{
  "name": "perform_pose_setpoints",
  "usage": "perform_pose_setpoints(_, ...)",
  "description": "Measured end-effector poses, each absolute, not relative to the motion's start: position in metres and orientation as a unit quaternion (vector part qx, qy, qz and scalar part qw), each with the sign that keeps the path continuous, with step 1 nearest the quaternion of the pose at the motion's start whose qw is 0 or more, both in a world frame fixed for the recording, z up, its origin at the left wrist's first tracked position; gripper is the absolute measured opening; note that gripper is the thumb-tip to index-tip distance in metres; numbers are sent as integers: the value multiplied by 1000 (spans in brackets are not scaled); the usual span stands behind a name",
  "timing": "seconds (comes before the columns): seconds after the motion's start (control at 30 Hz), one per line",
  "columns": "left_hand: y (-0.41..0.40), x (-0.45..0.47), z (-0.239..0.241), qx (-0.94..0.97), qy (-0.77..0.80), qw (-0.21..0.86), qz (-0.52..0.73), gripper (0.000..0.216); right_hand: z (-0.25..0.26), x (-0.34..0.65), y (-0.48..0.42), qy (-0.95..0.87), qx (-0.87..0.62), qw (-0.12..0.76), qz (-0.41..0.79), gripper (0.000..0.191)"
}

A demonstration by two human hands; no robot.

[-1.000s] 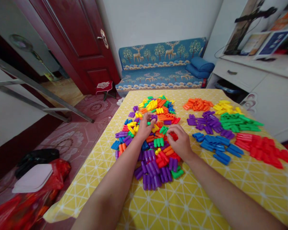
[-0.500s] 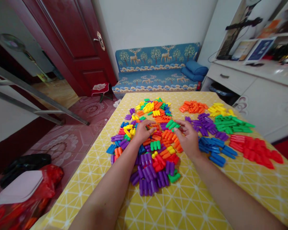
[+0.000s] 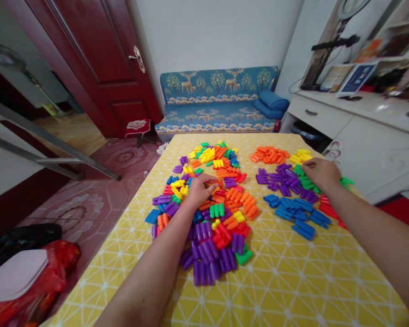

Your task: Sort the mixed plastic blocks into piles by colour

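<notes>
My left hand [image 3: 200, 190] is over the middle of a mixed heap of plastic building blocks, fingers curled in a pinch. A yellow block [image 3: 216, 189] shows at its fingertips, partly hidden. My right hand [image 3: 322, 172] reaches across to the pile of green blocks [image 3: 308, 184], its thumb and fingers closed on a green block [image 3: 298, 170] at the pile's far left edge. The hand and forearm cover part of the green and red piles. In the heap near my left hand lie purple blocks [image 3: 206, 247], orange blocks [image 3: 240, 200] and a green block [image 3: 217, 210].
Separate piles of orange blocks [image 3: 270, 154], yellow blocks [image 3: 300, 156], purple blocks [image 3: 282, 178], blue blocks [image 3: 300, 212] and red blocks [image 3: 327, 206] lie on the right of the yellow tablecloth [image 3: 259, 281]. A blue sofa [image 3: 221, 109] stands beyond the table, a white cabinet [image 3: 375, 136] at right.
My right hand has moved from the mixed heap rightward to the green pile, carrying a green block. My left hand stays over the heap; yellow now shows at its fingertips. The view has shifted slightly.
</notes>
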State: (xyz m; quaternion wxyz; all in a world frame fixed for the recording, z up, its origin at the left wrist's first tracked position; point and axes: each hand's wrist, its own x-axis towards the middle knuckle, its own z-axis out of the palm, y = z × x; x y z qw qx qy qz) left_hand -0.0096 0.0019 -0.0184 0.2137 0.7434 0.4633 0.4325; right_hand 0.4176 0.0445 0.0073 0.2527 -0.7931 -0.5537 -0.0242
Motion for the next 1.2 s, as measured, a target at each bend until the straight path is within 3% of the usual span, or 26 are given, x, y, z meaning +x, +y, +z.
perform_pose_setpoints(0.17,1,-9,-16,742,464,217,433,15,12,410,43,-568,-795,201,-70,16)
perform_pose_setpoints(0.3,0,-9,-15,740,467,213,436,14,19,367,29,-594,-744,294,-89,21)
perform_pose_setpoints(0.37,0,-8,-15,739,465,213,439,14,20,326,11,-644,-687,333,-49,21)
perform_pose_setpoints(0.43,0,-8,-16,738,464,215,440,14,21,279,-16,-726,-580,356,98,20)
perform_pose_setpoints(0.5,0,-8,-16,738,464,217,440,14,19,234,-44,-786,-482,311,230,20)
perform_pose_setpoints(0.63,-1,-8,-16,738,462,219,440,15,11,176,-72,-834,-394,277,270,36)
perform_pose_setpoints(0.77,0,-8,-16,739,461,215,441,14,-10,162,-53,-788,-417,371,261,19)
perform_pose_setpoints(0.9,2,-9,-15,741,460,214,440,16,-28,161,-36,-679,-498,433,323,25)
perform_pose_setpoints(1.1,2,-8,-15,745,451,210,444,15,-31,159,-46,-649,-519,469,298,27)
perform_pose_setpoints(1.2,1,-8,-14,745,450,207,447,26,-29,157,-48,-614,-504,500,345,28)
